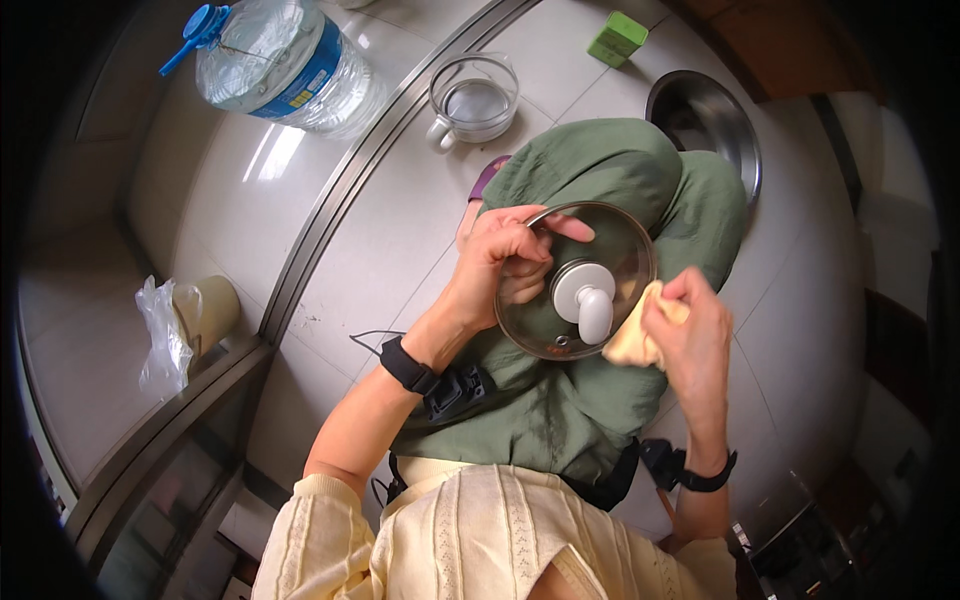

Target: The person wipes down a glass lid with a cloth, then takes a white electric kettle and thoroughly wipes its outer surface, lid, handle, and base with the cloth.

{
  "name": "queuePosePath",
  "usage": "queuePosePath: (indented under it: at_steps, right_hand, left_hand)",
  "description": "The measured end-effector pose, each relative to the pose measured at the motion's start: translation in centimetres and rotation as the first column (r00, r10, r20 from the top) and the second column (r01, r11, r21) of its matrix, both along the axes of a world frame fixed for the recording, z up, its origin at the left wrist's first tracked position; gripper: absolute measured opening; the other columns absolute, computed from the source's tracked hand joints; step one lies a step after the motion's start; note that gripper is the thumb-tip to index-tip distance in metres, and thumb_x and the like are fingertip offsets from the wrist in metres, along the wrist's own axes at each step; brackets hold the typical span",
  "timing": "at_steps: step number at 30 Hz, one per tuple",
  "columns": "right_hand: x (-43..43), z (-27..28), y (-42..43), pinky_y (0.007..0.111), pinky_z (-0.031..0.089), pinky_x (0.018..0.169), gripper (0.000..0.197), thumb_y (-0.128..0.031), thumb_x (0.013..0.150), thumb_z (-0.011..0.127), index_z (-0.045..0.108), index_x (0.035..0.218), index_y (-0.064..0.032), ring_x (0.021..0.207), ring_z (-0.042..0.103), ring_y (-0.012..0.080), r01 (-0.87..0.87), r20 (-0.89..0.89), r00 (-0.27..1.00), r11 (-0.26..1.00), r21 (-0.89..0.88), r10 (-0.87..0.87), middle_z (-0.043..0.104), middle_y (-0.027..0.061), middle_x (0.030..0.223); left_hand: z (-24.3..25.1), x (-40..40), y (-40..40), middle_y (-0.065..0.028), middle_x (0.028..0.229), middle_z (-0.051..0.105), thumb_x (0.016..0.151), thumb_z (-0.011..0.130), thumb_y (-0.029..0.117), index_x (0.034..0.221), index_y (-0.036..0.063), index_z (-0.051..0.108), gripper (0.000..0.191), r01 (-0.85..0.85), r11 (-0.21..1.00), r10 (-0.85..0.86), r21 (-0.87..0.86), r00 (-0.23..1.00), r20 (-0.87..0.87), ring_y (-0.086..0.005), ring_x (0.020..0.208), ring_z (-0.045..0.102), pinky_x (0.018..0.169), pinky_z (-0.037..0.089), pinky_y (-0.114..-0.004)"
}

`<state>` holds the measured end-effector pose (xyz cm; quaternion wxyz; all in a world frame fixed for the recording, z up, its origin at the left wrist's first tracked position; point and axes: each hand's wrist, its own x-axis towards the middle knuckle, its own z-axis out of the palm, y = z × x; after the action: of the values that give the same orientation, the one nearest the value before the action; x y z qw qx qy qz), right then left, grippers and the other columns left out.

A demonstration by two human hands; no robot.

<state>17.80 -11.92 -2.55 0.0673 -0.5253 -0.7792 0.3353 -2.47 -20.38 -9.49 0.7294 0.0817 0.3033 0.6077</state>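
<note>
My left hand (517, 251) grips the left rim of a round glass pot lid (622, 240), which is held over my lap. A white knob (585, 292) stands at the lid's centre, with a small metal-ringed steam vent (562, 341) near its lower edge. In my right hand (694, 322) is a bunched pale yellow cloth (636, 334), at the lid's lower right rim. Whether the cloth touches the glass cannot be made out for certain. Some fingers of my left hand show through the glass.
On the tiled floor stand a glass pot with a white handle (487, 133), a green box (618, 39) and a steel basin (739, 142). Beyond a metal door track (337, 176) are a large water bottle (300, 64) and a yellowish bin with a plastic bag (214, 307).
</note>
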Motion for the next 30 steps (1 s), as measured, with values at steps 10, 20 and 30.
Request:
queuePosePath:
  at_steps: [10, 20, 30]
  right_hand:
    - [-0.2, -0.2, 1.0, 0.032, 0.047, 0.06, 0.02, -0.001, 0.074, 0.067, 0.049, 0.081, -0.002, 0.061, 0.056, 0.0243, -0.014, -0.223, 0.975, 1.0, 0.002, 0.014, 0.055, 0.0102, 0.069]
    - [-5.3, 2.9, 2.7, 0.034, 0.046, 0.058, 0.016, -0.013, 0.075, 0.064, 0.051, 0.082, -0.0078, 0.065, 0.057, 0.0218, -0.558, -0.146, 0.673, 0.628, 0.542, 0.725, 0.05, 0.0049, 0.068]
    - [-4.4, 1.5, 2.6, 0.037, 0.046, 0.059, 0.024, -0.007, 0.076, 0.07, 0.047, 0.081, -0.0038, 0.067, 0.058, 0.0305, -0.38, -0.327, 0.862, 0.92, 0.093, 0.388, 0.055, 0.0116, 0.073]
  left_hand:
    - [1.4, -1.3, -1.2, -0.0005, 0.058, 0.048, 0.076, 0.05, 0.013, 0.113, -0.0106, 0.052, 0.044, 0.006, 0.997, 0.008, 0.082, 0.986, -0.169, -0.0093, 0.042, 0.04, 0.041, 0.036, -0.023]
    - [8.5, -4.9, 2.1, 0.0001, 0.075, 0.057, 0.079, 0.075, 0.017, 0.101, -0.0012, 0.061, 0.032, 0.49, 0.825, -0.484, -0.28, 0.36, -0.798, -0.0061, 0.066, 0.051, 0.055, 0.043, -0.022]
    - [5.0, -2.8, -2.3, 0.0049, 0.07, 0.053, 0.079, 0.076, 0.034, 0.088, 0.0003, 0.063, 0.037, 0.119, 0.986, -0.169, -0.12, 0.657, -0.735, -0.0014, 0.058, 0.039, 0.051, 0.027, -0.018]
